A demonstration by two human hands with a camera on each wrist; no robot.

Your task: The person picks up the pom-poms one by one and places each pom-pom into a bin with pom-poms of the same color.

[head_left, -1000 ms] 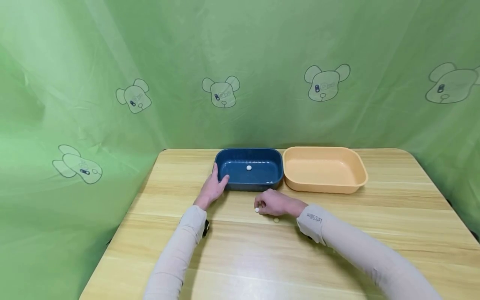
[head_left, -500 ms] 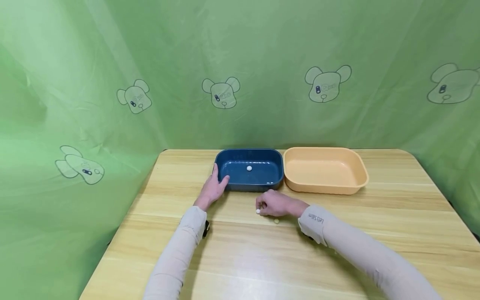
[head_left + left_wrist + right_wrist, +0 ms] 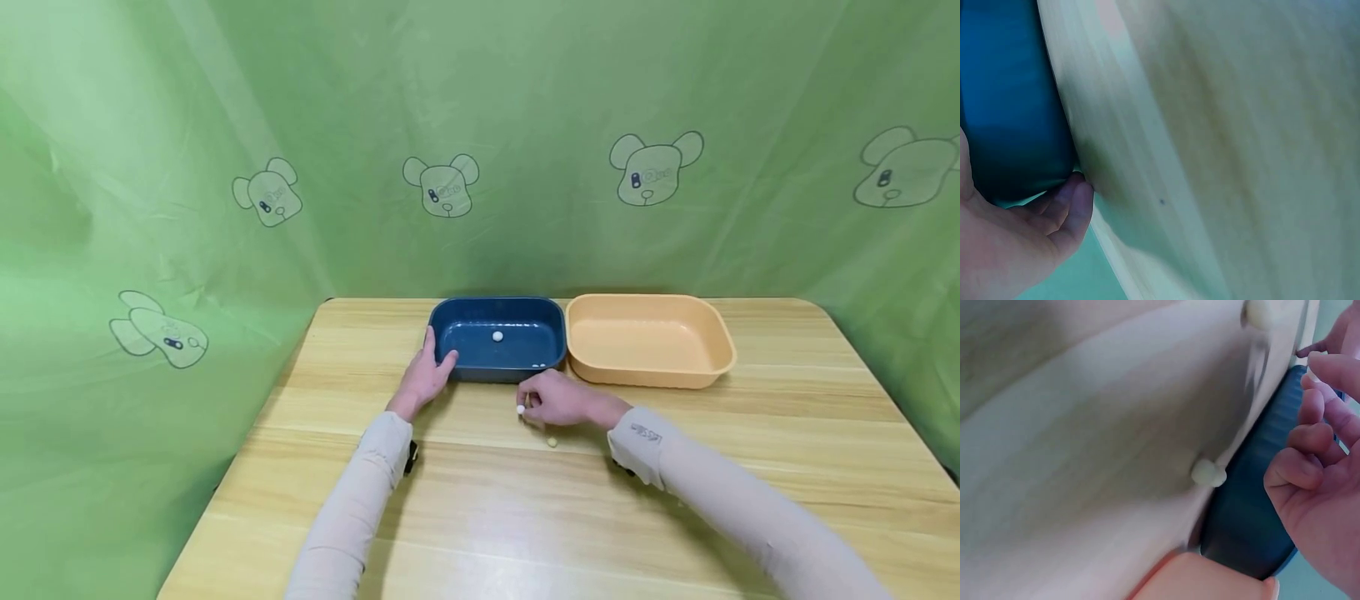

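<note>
In the head view my left hand [image 3: 424, 377] holds the left end of a dark blue tray [image 3: 498, 375], thumb at its front edge. Its fingertips curl against the tray's bottom corner in the left wrist view. Just in front of that tray, my right hand [image 3: 558, 398] pinches a small white ball [image 3: 521, 410] between thumb and finger. A similar white ball [image 3: 498, 337] lies inside the tray. On the table below my right hand sits a yellowish ball [image 3: 552, 442]. The right wrist view shows pale balls [image 3: 1205, 472] on the tabletop under the hand.
A light orange tray [image 3: 651, 377] stands right beside the blue one, their ends meeting. Both are near the back edge of the wooden table [image 3: 480, 508]. Behind hangs a green curtain [image 3: 540, 100] with bear-head drawings.
My right hand has moved slightly right and up toward the blue tray, carrying the white ball. The left hand and both trays stay in place.
</note>
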